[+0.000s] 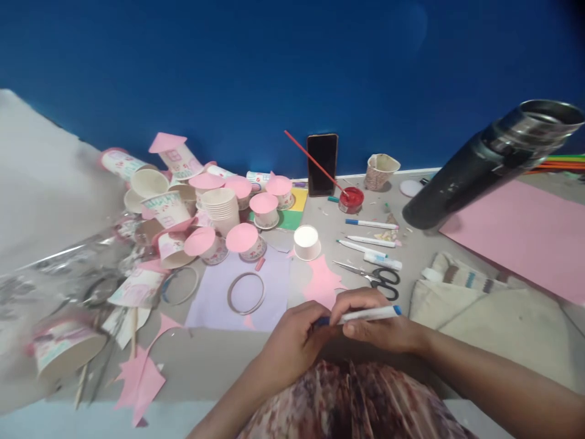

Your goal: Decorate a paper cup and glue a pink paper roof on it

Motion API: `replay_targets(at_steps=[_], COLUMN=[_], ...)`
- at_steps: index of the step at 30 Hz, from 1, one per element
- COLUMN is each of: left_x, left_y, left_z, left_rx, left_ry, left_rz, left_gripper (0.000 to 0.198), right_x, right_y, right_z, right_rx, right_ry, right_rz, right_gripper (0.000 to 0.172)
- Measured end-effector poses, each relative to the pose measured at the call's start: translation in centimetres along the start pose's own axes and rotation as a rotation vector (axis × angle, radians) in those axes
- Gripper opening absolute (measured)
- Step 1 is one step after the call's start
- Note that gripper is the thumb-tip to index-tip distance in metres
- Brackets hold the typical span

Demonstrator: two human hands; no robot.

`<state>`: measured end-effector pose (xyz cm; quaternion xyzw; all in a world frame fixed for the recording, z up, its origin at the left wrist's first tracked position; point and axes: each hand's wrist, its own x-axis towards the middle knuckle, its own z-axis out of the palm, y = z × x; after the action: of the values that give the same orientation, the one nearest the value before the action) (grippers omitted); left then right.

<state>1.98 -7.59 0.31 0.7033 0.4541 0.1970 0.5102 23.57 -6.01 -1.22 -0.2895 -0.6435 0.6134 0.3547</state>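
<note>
Close to my body, both hands meet on one white felt-tip pen [368, 314] with blue ends. My right hand [388, 332] is closed around its white barrel. At the other end, my left hand [295, 335] pinches the dark blue cap [322, 321]; whether cap and barrel are apart is hidden by the fingers. Just beyond the hands lie black-handled scissors [386, 281] and a jagged pink paper scrap [321, 280]. A plain white paper cup [306, 242] stands upside down farther back.
Paper cups with pink discs [245, 239] crowd the left, near a lilac sheet [269, 299] bearing a ring [246, 293]. Several pens [371, 224], a red paint jar [351, 200] with a brush, and a phone [322, 164] sit behind. A tall black flask [475, 174] stands right, beside a cloth [493, 323].
</note>
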Motion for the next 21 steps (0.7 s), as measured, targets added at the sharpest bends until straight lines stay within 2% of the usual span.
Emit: replay_targets(at_steps=[5,11,16,21], left_x=[0.4,1.0,1.4,1.1], left_y=[0.0,-0.5,-0.7,-0.3], left_z=[-0.3,-1.2,-1.9,-2.8], left_rx=[0.086,0.266,0.28,0.27], left_ry=[-0.046,-0.155,-0.209,-0.217], left_rz=[-0.02,0.002,-0.005,-0.037], left_gripper=[0.021,0.041,0.043,0.043], right_x=[0.3,0.5,0.7,1.0], right_y=[0.1,-0.9,-0.9,-1.1], right_z=[-0.3,-0.3,-0.2,0.2], right_rx=[0.112,0.155,0.101,0.118], right_ry=[-0.013,0.047,0.064,0.084], right_rz=[0.022,0.152,0.05,0.026], right_gripper=[0.039,0.044,0.041,0.037])
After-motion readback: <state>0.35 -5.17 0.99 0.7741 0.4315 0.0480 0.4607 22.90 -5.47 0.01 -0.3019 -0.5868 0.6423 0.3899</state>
